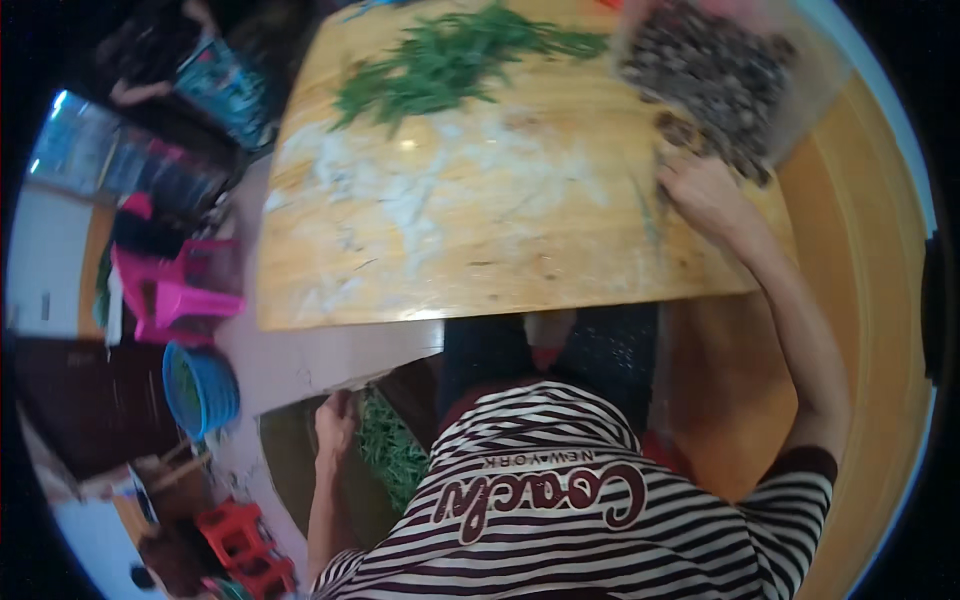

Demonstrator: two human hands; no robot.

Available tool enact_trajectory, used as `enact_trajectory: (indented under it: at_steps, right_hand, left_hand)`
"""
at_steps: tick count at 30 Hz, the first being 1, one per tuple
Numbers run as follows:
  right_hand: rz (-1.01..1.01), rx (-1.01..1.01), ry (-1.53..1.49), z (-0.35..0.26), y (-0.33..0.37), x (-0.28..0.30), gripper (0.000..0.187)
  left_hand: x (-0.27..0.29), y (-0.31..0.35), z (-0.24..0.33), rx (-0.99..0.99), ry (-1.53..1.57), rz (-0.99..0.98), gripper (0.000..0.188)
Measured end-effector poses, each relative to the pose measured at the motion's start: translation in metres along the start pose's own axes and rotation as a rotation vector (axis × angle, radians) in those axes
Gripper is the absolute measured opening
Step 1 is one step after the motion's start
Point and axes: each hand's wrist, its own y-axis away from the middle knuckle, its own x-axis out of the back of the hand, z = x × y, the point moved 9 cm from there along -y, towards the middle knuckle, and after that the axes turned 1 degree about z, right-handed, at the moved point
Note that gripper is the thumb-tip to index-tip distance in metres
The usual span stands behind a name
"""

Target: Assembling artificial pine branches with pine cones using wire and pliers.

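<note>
A: What lay at the right hand (pixel 703 192)?

B: A clear plastic bag (pixel 735 75) of dark, lumpy pieces, at the far right corner of the pale, scuffed wooden chopping board (pixel 480 230). The hand rested just beside it; its opening could not be determined.

A: And the left hand (pixel 335 425)?

B: Low beside the table, closed on the rim of a container (pixel 300 470) holding leafy greens (pixel 392 450). More cut greens (pixel 450 60) lay on the board's far edge.

A pink plastic chair (pixel 170 290), blue basket (pixel 200 388) and red stool (pixel 245 545) stand left.
</note>
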Motion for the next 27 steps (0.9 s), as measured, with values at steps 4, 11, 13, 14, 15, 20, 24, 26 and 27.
enact_trajectory:
  at_steps: [4,11,13,14,15,20,24,26,27]
  right_hand:
    - [0.047,0.030,0.005,-0.009,0.001,0.008,0.007]
    - [-0.040,0.107,0.027,-0.012,-0.007,0.001,0.008]
    - [0.006,0.105,0.002,-0.007,-0.007,0.003,0.008]
    - [0.045,0.099,-0.017,-0.005,-0.007,0.006,0.007]
    - [0.082,0.095,-0.039,-0.004,-0.006,0.008,0.007]
    - [0.082,-0.002,-0.120,0.009,0.000,0.006,0.009]
    - [0.077,-0.112,-0.231,0.013,-0.002,0.006,0.009]
    - [0.140,-0.191,-0.381,0.016,-0.002,0.014,0.009]
    - [0.117,-0.216,-0.367,0.019,-0.001,0.011,0.009]
  left_hand:
    - [0.006,0.014,0.026,-0.002,0.030,-0.008,0.018]
    - [0.013,0.022,0.089,-0.288,0.008,0.079,0.014]
    - [0.018,0.021,0.118,-0.320,0.016,0.071,0.014]
    - [0.019,0.021,0.133,-0.332,0.053,0.052,0.013]
    - [0.019,0.023,0.147,-0.339,0.089,0.032,0.013]
    - [0.009,0.026,0.218,-0.545,0.185,-0.055,0.017]
    - [-0.001,0.023,0.276,-0.742,0.228,-0.106,0.021]
    - [-0.007,0.022,0.306,-0.795,0.241,-0.165,0.021]
    - [-0.010,0.021,0.325,-0.847,0.241,-0.192,0.021]
